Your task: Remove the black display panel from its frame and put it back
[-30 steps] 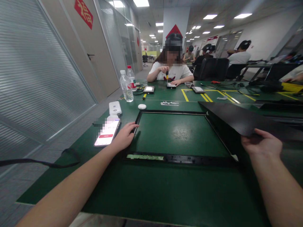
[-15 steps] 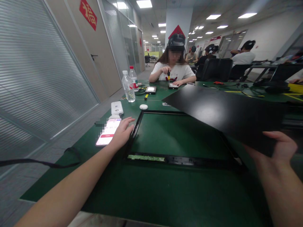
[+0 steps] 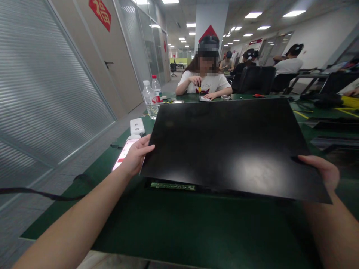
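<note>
A large, thin black panel (image 3: pixel 224 142), like a screen panel, is held up over the table, tilted, with light gleaming on its lower right. My left hand (image 3: pixel 136 155) grips its left edge, thumb on the face and fingers partly hidden at the edge. At the right edge, my right hand (image 3: pixel 322 170) is closed on it, thumb on top and the other fingers hidden underneath. Below the panel lies a black frame, mostly covered; the green circuit strip (image 3: pixel 173 186) on its near side still shows.
Left of the panel are a lit phone (image 3: pixel 123 154), a white power bank (image 3: pixel 137 127) and two water bottles (image 3: pixel 150 101). A co-worker (image 3: pixel 206 80) across the green table (image 3: pixel 168 228) holds a screwdriver. Dark strips (image 3: pixel 333 142) lie at the right.
The panel has swung left and down from the right, so it now covers most of the frame. My left hand has closed on its left edge; my right hand has kept its hold.
</note>
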`<control>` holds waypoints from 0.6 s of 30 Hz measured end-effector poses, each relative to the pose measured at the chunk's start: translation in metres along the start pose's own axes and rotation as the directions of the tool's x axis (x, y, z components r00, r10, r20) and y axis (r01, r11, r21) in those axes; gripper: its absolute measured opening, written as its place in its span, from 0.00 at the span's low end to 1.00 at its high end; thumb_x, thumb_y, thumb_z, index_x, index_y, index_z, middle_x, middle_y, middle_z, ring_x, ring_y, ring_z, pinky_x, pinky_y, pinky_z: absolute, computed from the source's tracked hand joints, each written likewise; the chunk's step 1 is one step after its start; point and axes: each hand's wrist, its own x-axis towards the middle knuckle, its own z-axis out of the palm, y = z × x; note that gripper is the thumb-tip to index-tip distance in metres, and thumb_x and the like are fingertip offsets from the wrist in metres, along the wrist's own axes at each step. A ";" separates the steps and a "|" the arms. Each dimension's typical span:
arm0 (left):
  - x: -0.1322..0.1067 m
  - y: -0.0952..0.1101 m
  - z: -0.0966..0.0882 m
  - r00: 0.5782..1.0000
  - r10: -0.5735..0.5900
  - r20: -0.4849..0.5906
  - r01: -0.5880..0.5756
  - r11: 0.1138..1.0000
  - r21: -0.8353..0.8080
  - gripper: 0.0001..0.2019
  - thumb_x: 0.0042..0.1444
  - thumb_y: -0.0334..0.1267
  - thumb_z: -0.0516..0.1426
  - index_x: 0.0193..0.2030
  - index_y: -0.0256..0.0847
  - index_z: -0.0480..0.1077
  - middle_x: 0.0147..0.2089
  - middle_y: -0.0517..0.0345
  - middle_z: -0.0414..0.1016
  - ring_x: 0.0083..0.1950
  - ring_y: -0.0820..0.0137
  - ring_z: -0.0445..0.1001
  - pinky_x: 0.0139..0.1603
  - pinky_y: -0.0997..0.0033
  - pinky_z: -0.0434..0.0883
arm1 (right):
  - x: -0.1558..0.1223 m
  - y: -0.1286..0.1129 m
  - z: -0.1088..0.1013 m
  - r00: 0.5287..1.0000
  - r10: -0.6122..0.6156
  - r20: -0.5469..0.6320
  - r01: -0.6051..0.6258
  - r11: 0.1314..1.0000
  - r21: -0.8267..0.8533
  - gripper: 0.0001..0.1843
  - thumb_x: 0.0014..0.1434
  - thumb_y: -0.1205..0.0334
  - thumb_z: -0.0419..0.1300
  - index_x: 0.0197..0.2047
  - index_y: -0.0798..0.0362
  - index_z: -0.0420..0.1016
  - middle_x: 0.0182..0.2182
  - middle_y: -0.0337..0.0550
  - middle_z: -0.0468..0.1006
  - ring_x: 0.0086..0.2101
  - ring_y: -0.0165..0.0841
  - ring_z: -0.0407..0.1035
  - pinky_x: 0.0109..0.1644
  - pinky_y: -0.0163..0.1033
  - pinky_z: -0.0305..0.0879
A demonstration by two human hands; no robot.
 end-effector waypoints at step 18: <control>-0.003 0.006 0.004 0.937 0.329 -0.116 -0.324 0.944 0.062 0.27 0.49 0.33 0.76 0.57 0.52 0.82 0.58 0.58 0.89 0.73 0.50 0.76 0.76 0.47 0.71 | -0.017 -0.013 0.044 0.988 -0.026 0.155 0.024 1.000 0.013 0.32 0.29 0.53 0.85 0.40 0.46 0.83 0.43 0.45 0.89 0.49 0.48 0.83 0.59 0.54 0.79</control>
